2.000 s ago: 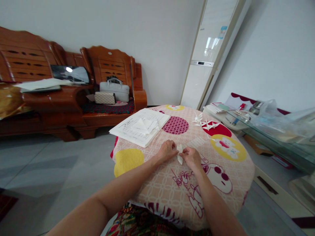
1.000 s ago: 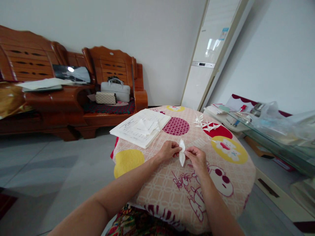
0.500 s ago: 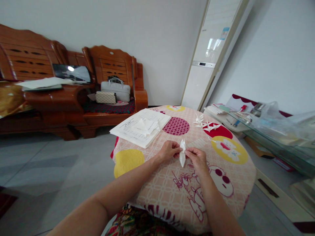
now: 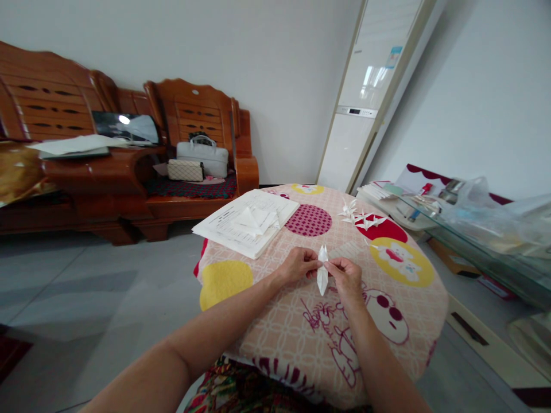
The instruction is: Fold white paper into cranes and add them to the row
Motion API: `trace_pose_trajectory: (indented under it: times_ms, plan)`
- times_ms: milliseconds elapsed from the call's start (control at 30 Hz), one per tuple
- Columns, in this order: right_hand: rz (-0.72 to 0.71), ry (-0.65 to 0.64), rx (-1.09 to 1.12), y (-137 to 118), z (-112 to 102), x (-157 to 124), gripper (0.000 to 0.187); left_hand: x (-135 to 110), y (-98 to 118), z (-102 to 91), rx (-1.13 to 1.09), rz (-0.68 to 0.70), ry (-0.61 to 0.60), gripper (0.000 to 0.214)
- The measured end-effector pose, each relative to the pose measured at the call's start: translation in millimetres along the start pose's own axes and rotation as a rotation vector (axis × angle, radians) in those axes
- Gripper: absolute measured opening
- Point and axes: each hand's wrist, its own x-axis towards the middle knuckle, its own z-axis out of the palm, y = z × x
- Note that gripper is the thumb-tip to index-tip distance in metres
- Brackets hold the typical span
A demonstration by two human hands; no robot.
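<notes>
Centrally, two bare forearms stretch forward over a round table covered by a pink patterned cloth [image 4: 279, 332], one slanting in from each lower corner. The left hand [image 4: 298, 265] turns inward with fingers curled; the right hand [image 4: 346, 275] mirrors it, its wrist low over the cloth. Both are pinched together, thumb and fingertips clamped on one folded white paper [image 4: 322, 282].

Around them are one stack of printed sheets [image 4: 215, 228], near the table's far left edge, with folded white pieces [image 4: 252, 220] on top, too overlapped to count; one loose printed slip [image 4: 344, 250] just beyond the right hand; and one cluster of pointed paper figures [image 4: 364, 221] farther off to the right, too bunched to number. Two bags sit on a wooden chair: one grey handbag [image 4: 213, 160], one quilted purse [image 4: 185, 171].

The folded paper lies between the hands, gripped near its middle: narrow tips project away from the person, and one tapered end points back toward them.
</notes>
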Motion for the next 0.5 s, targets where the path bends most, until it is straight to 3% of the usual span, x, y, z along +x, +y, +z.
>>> trace_pose_trajectory:
  times_ms: [267,500]
  plan:
    - [-0.025,0.023,-0.044,-3.7,2.4,-1.7,0.024,1.2,-1.3,-0.3,0.028,-0.003,0.002,0.031]
    - [0.132,-0.051,0.188,-6.8,4.7,-2.2,0.035,2.9,0.7,-6.3,-0.080,-0.039,0.021,0.032]
